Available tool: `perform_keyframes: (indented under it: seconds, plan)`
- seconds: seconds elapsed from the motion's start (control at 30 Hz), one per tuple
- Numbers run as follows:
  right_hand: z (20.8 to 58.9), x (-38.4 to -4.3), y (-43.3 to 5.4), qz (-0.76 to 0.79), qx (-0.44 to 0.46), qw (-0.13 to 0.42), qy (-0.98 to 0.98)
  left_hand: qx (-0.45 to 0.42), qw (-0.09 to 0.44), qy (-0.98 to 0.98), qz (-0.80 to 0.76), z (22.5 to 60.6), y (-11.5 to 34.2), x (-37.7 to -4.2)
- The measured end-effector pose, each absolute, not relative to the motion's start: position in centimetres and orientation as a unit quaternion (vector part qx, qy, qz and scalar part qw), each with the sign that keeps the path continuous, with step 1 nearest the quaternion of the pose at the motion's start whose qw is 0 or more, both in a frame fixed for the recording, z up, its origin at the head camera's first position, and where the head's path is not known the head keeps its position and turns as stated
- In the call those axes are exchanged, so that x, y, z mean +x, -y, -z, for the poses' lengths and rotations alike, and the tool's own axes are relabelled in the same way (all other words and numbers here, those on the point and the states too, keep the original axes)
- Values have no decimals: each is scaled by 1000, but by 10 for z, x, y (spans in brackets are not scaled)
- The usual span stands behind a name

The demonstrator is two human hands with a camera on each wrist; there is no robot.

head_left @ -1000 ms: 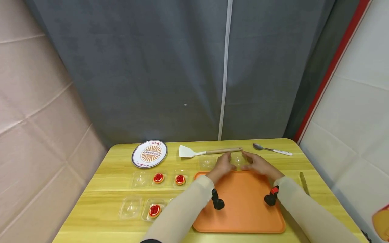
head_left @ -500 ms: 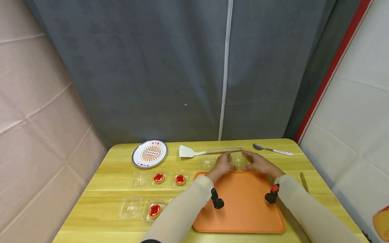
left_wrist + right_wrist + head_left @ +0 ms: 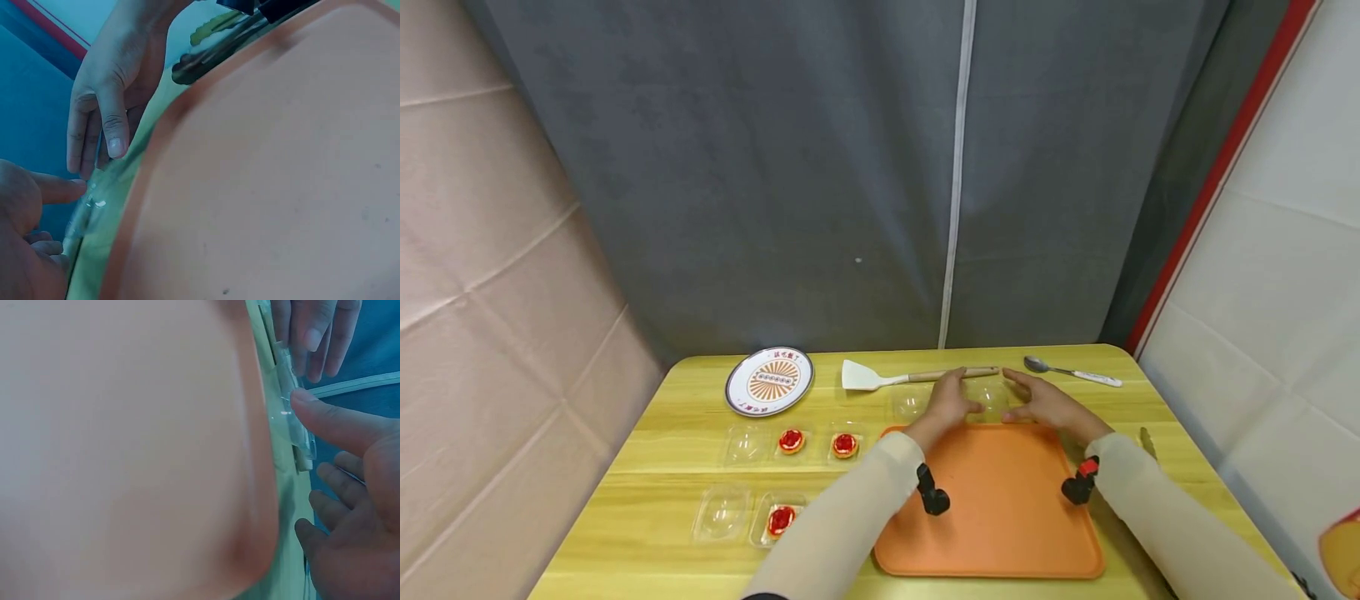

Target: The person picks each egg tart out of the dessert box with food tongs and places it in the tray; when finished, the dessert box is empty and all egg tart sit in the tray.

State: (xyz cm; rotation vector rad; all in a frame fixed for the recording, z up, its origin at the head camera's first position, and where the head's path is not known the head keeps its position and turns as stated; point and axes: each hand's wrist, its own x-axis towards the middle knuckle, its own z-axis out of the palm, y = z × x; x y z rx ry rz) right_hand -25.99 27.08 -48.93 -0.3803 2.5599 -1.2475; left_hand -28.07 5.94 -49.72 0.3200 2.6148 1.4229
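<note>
Beyond the orange tray (image 3: 992, 517), a clear plastic clamshell box (image 3: 992, 398) lies open, one half between my two hands and the other half (image 3: 910, 402) to the left. My left hand (image 3: 949, 404) is at the box's middle, its thumb pointing towards the right hand. At the box's right side is my right hand (image 3: 1051, 407), fingers spread and apart from it in the head view. The right wrist view shows the right thumb (image 3: 337, 425) close to the box's edge (image 3: 284, 419); whether it touches is unclear. Neither hand visibly grips anything.
A white spatula (image 3: 862, 377) lies behind the box, with a plate (image 3: 770, 381) at back left. Red-topped tarts (image 3: 791, 441) sit in clear boxes at left. A spoon (image 3: 1075, 372) lies at back right, and a knife (image 3: 1147, 442) is partly hidden by the right sleeve.
The hands have drawn slightly apart: the left has shifted a little left and away, the right a little to the right. The box stays in about the same place.
</note>
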Motion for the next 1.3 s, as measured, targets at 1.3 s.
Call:
perform_keyframes:
  seconds: [1.3]
  plan:
    - [483, -142, -317, 365, -61, 2, -929, 190, 30, -873, -449, 451, 168, -213]
